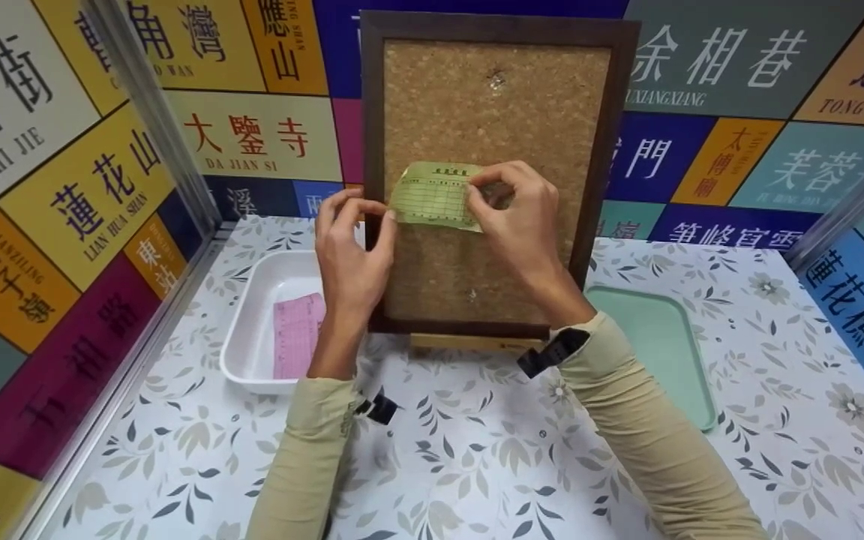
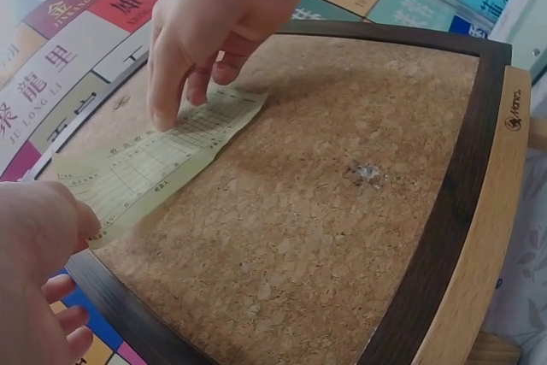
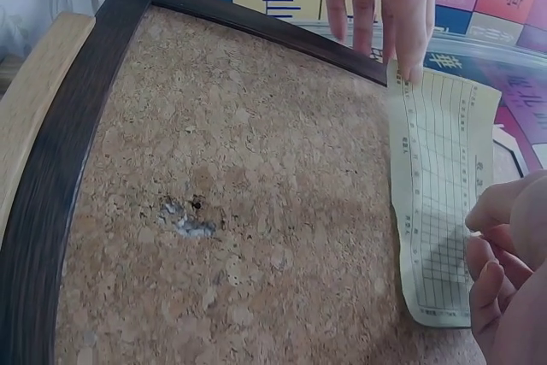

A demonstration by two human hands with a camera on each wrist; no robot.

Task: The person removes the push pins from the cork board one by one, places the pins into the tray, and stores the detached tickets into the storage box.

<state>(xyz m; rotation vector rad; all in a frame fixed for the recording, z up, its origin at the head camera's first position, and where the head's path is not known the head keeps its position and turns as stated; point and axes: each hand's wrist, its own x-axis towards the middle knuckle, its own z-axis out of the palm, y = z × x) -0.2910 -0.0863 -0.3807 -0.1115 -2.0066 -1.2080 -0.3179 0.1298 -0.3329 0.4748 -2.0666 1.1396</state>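
A yellow-green printed receipt slip (image 1: 432, 196) lies against a framed cork board (image 1: 432, 277), its left edge curling off the surface. My left hand (image 1: 353, 251) pinches the slip's lower left corner between thumb and index finger, beside the frame's left side. Over the slip's right part, my right hand (image 1: 522, 217) has thumb and index fingertips together close to the paper. Between those fingertips in the right wrist view, a tiny pale pin-like thing (image 3: 474, 233) shows, mostly hidden; I cannot tell its exact kind.
A white tray (image 1: 233, 352) with a pink slip (image 1: 293, 337) stands left of the board, partly behind my left forearm. To the right lies a green tray (image 1: 664, 352). The board leans upright on a wooden base (image 1: 469, 342). Its cork has worn spots (image 2: 367, 173). Sign-printed panels surround the flower-patterned tabletop.
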